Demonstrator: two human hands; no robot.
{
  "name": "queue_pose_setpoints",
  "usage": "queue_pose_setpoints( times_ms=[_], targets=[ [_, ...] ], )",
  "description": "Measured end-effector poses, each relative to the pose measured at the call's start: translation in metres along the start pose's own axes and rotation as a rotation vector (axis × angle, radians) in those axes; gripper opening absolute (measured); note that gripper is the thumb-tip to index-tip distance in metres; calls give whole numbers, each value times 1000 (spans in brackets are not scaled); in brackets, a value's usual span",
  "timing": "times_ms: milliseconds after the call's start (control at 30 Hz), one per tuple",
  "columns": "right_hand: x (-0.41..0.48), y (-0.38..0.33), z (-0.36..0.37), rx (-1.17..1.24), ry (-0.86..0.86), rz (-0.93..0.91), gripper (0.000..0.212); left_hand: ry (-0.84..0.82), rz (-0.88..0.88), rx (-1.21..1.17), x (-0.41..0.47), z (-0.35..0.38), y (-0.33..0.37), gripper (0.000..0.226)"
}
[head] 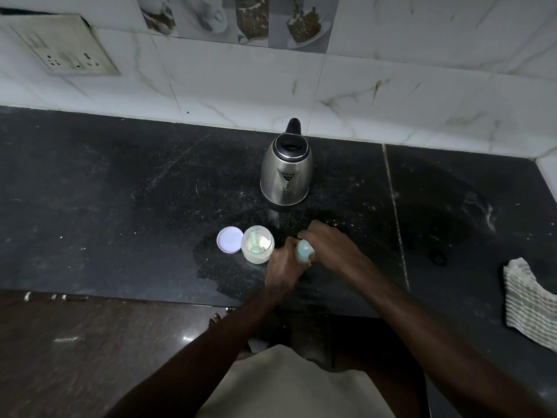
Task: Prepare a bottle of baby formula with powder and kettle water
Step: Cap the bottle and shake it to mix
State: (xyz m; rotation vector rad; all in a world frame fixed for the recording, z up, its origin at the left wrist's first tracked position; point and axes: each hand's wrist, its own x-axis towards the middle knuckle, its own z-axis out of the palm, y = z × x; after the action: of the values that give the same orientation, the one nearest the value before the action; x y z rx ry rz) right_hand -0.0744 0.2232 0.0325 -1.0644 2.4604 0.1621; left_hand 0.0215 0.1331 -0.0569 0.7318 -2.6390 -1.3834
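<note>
A baby bottle with a pale green cap [304, 250] stands on the black counter [120, 191], mostly hidden by my hands. My left hand [283, 268] wraps around its body from below. My right hand [328, 244] grips the cap end from the right. Just left of the bottle sits an open clear jar of whitish formula powder [257, 244] with a light green scoop inside. The jar's round white lid [229, 239] lies flat beside it. A steel electric kettle [286, 171] with a black lid and handle stands further back, spout toward me.
A striped cloth [529, 303] lies at the counter's right front edge. A small black ring [437, 256] rests right of a seam in the counter. A wall socket plate [63, 46] is at the upper left on the tiled wall. The counter looks wet near the bottle.
</note>
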Motion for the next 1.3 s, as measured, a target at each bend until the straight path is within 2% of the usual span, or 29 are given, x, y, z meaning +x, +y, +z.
queue_pose_setpoints(
  times_ms=[33, 100, 333, 500, 700, 767, 867, 967, 1067, 1167, 1300],
  targets=[
    [-1, -1, -1, -10, 1, -12, 44, -5, -7, 3, 0, 0, 0, 53],
    [-2, -3, -1, -38, 9, 1, 34, -6, -12, 2, -1, 1, 0, 51],
    [1, -20, 15, -79, 109, 150, 26, 11, -29, -12, -2, 2, 4, 44],
    [0, -19, 25, 6, 223, 267, 44, 1, -49, -33, -2, 1, 4, 44],
    [2, -12, 16, 108, 78, 262, 58, 5, -38, -19, -5, 1, 5, 45],
    [-5, -9, 16, 97, 70, 256, 57, -9, -39, 2, -5, 1, 6, 46],
    [-15, -3, 25, 125, 95, 216, 61, -46, -53, -15, -6, 0, 8, 52],
    [-19, 9, 30, 321, 114, 124, 74, -50, 8, -20, -6, -1, 10, 51],
    [-24, 22, 27, 474, 161, 66, 79, -41, 84, -14, -4, -5, 18, 52],
    [-29, 34, 19, 586, 227, 50, 86, -33, 80, -9, 0, -9, 28, 57],
    [-31, 49, 7, 710, 288, -16, 81, -4, 68, -20, 6, -13, 33, 58]
  ],
)
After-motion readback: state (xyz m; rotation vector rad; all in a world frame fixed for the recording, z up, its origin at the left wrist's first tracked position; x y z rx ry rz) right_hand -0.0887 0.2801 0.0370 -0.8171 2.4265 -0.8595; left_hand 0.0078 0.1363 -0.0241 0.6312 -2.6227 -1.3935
